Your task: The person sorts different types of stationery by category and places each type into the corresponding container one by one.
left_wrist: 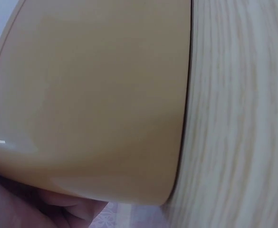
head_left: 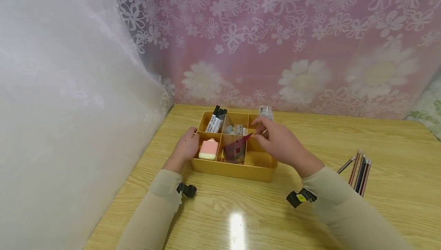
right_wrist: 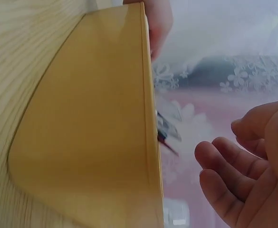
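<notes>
A yellow divided storage box (head_left: 234, 172) stands on the table. My left hand (head_left: 186, 143) grips its left side, the fingers curled at the wall in the left wrist view. Above the right-hand compartments hovers my right hand (head_left: 280, 141); the right wrist view shows its fingers loosely bent, apart from the box and holding nothing. Just left of its fingertips, a clear and dark-red pointed piece (head_left: 236, 149) leans up from the front middle compartment. A pink and cream rounded item (head_left: 208, 149) lies in the front left compartment, with black-capped pens (head_left: 215, 121) behind it.
Small clear pieces (head_left: 237, 129) sit in the back middle compartment. A transparent item (head_left: 265, 112) shows at the back right, partly hidden by my right hand. Several pencils (head_left: 360, 173) lie on the table to the right. A flowered curtain (head_left: 258, 70) hangs behind.
</notes>
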A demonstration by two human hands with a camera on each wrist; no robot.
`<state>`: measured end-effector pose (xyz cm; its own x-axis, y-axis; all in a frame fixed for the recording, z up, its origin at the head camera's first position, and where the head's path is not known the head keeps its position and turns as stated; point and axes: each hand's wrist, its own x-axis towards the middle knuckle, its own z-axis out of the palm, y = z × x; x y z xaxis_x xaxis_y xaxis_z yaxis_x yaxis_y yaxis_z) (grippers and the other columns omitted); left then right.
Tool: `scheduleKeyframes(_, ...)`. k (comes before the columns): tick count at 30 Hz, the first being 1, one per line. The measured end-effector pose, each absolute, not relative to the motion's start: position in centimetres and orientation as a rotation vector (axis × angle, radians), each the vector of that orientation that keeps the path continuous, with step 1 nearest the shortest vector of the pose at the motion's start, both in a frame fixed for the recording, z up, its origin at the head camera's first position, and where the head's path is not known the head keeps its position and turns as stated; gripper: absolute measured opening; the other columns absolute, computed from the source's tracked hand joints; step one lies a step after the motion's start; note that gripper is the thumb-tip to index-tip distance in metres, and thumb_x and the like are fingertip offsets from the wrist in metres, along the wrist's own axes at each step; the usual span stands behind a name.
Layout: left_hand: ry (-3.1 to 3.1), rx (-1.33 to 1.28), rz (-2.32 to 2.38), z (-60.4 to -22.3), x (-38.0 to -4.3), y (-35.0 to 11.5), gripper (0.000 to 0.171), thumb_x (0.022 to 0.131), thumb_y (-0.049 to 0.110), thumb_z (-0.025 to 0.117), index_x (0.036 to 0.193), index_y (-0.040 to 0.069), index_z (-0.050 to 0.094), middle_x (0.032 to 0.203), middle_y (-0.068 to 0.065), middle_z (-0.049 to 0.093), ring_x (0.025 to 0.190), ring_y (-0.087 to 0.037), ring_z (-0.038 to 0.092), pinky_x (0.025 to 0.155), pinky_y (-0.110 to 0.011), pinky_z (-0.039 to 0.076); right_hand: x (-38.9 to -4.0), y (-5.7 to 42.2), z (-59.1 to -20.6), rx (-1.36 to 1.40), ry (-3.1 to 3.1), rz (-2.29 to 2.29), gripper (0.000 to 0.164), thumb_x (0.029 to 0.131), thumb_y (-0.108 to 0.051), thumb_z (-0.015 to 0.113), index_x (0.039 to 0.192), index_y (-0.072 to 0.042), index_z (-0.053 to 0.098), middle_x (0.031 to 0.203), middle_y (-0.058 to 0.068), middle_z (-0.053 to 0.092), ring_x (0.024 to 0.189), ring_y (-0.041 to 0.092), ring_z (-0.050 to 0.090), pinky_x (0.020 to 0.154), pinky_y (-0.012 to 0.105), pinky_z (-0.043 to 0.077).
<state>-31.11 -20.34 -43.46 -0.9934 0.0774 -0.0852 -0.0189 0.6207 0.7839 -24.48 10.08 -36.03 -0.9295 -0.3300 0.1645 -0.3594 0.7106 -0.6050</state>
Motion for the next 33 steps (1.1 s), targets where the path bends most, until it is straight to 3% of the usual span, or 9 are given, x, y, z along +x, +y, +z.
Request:
scheduleKeyframes(7,2.737,0.024,1.312,-43.4,-30.8,-20.3,0.047,0.11,0.029,0.029,0.151,0.008,0.039,0.151,-0.016,0.046,0.14,-0.034,0.041,0.115,-0.055,0.032,-23.2,13.8,-36.1,0.522,-2.905,0.948,0.029,0.103,-0.018,0.056,0.13,-0.01,0.057,0.106,0.003,0.065,0.092,0.021,0.063,0.076,0.042,0.055)
scheduleKeyframes(14,2.73,0.039,1.324,-43.8,-30.6,-20.5,0.047,0.11,0.028,0.028,0.15,0.007,0.039,0.152,-0.017,0.045,0.141,-0.035,0.04,0.116,-0.055,0.03,-22.2,18.9,-37.4,0.448,-2.94,0.84,0.028,0.104,-0.022,0.056,0.13,-0.01,0.056,0.107,0.004,0.065,0.087,0.019,0.063,0.07,0.04,0.054)
scheduleKeyframes(23,2.763,0.075,1.292,-43.2,-30.8,-19.6,0.046,0.11,0.026,0.027,0.148,0.004,0.04,0.149,-0.018,0.048,0.138,-0.035,0.044,0.114,-0.055,0.033,-21.5,28.0,-37.8,0.32,-3.023,0.635,0.027,0.105,-0.027,0.056,0.12,-0.006,0.062,0.112,0.015,0.067,0.096,0.034,0.065,0.074,0.053,0.053)
scheduleKeyframes(26,2.781,0.075,1.259,-43.2,-30.6,-19.7,0.046,0.11,0.026,0.027,0.148,0.004,0.04,0.148,-0.019,0.049,0.137,-0.036,0.045,0.113,-0.055,0.034,-21.3,29.9,-38.4,0.307,-3.099,0.613,0.024,0.104,-0.025,0.056,0.114,-0.005,0.063,0.107,0.012,0.067,0.084,0.028,0.063,0.069,0.046,0.05)
scheduleKeyframes(30,2.798,0.066,1.25,-43.2,-30.3,-19.9,0.044,0.11,0.027,0.028,0.145,0.005,0.042,0.145,-0.02,0.051,0.135,-0.037,0.046,0.113,-0.056,0.035,-21.2,31.3,-39.7,0.293,-3.211,0.6,0.02,0.104,-0.024,0.054,0.108,-0.006,0.062,0.092,0.004,0.065,0.064,0.017,0.049,0.059,0.036,0.041)
scheduleKeyframes(33,2.779,0.058,1.26,-43.2,-30.2,-19.8,0.044,0.11,0.028,0.028,0.146,0.006,0.042,0.146,-0.019,0.05,0.136,-0.037,0.046,0.113,-0.056,0.034,-21.2,31.8,-40.4,0.267,-3.271,0.574,0.02,0.103,-0.025,0.054,0.104,-0.007,0.063,0.086,0.0,0.064,0.061,0.017,0.048,0.057,0.035,0.04)
